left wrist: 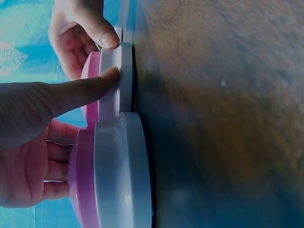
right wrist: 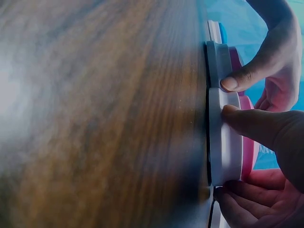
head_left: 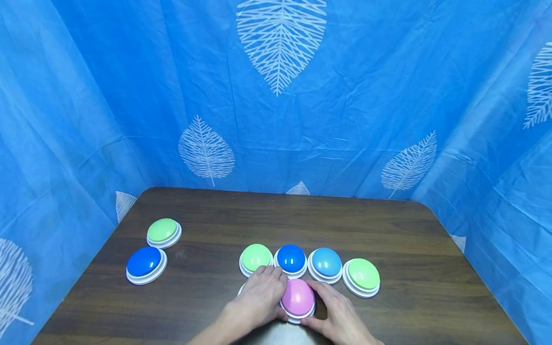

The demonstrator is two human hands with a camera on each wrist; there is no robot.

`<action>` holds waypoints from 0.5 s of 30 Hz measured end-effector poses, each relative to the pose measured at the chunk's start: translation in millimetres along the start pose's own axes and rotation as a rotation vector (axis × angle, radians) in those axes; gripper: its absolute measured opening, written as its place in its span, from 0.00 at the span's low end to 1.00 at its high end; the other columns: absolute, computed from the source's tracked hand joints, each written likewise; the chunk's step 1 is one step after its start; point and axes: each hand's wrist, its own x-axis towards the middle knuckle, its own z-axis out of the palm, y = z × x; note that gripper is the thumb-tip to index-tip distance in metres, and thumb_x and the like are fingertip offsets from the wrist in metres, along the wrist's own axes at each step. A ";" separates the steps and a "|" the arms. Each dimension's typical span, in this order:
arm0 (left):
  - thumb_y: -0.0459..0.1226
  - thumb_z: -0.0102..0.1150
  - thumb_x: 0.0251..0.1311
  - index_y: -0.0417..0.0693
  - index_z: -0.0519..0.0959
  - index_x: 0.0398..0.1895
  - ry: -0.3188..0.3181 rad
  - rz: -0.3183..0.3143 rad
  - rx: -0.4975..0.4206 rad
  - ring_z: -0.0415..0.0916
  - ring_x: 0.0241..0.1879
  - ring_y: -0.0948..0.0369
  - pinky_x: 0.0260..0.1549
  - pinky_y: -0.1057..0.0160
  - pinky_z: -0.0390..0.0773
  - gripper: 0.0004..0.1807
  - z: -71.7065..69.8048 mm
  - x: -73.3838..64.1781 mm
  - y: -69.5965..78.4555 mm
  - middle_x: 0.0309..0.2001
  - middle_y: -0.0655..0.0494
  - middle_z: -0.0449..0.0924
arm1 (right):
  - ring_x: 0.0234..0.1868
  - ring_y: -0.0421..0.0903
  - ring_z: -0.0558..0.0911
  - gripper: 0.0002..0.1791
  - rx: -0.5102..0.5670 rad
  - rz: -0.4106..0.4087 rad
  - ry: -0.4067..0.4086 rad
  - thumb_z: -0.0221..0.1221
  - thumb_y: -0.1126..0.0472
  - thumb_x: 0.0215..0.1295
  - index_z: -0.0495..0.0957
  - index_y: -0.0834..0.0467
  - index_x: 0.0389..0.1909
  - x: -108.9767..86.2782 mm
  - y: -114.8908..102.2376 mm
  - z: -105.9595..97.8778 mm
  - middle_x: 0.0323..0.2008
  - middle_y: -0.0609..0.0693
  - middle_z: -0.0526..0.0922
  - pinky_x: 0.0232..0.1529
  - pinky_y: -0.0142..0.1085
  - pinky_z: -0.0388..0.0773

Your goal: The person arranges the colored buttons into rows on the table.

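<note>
A pink dome button (head_left: 298, 297) on a white base sits near the table's front, between both hands. My right hand (head_left: 338, 314) grips it, thumb on the near side of its base and fingers round the far right side. My left hand (head_left: 261, 294) rests at its left, the thumb on the white base and the fingers reaching round the far side. Under the left hand is a second pink button (left wrist: 84, 175), mostly hidden in the head view, its base against the first one's. Behind them stand a green button (head_left: 256, 257), a dark blue button (head_left: 291, 258) and a light blue button (head_left: 326, 262).
Another green button (head_left: 363, 274) ends the back row at the right. Apart at the table's left are a green button (head_left: 162, 230) and a dark blue button (head_left: 144, 261). A blue curtain (head_left: 345, 96) with white leaves surrounds the brown wooden table (head_left: 431, 268).
</note>
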 end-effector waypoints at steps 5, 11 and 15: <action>0.62 0.77 0.36 0.48 0.79 0.40 0.002 0.012 -0.014 0.73 0.39 0.61 0.43 0.64 0.74 0.35 -0.4 -0.8 -1.0 0.35 0.59 0.72 | 0.49 0.45 0.82 0.39 -0.008 0.002 -0.004 0.77 0.47 0.43 0.77 0.60 0.56 0.2 -1.3 -0.2 0.51 0.46 0.82 0.46 0.44 0.80; 0.64 0.75 0.37 0.47 0.79 0.41 0.003 0.011 -0.034 0.73 0.39 0.62 0.47 0.63 0.75 0.36 -4.9 -0.7 -3.1 0.34 0.59 0.72 | 0.51 0.45 0.81 0.41 0.036 0.083 -0.116 0.75 0.41 0.48 0.75 0.58 0.60 2.5 -4.2 -4.9 0.54 0.47 0.81 0.49 0.46 0.79; 0.65 0.73 0.39 0.47 0.79 0.41 0.018 0.002 -0.055 0.73 0.38 0.62 0.47 0.62 0.76 0.36 -9.5 -0.9 -5.4 0.34 0.60 0.71 | 0.53 0.46 0.80 0.43 0.057 0.124 -0.170 0.71 0.36 0.51 0.74 0.57 0.63 5.8 -6.5 -9.0 0.56 0.47 0.80 0.51 0.48 0.79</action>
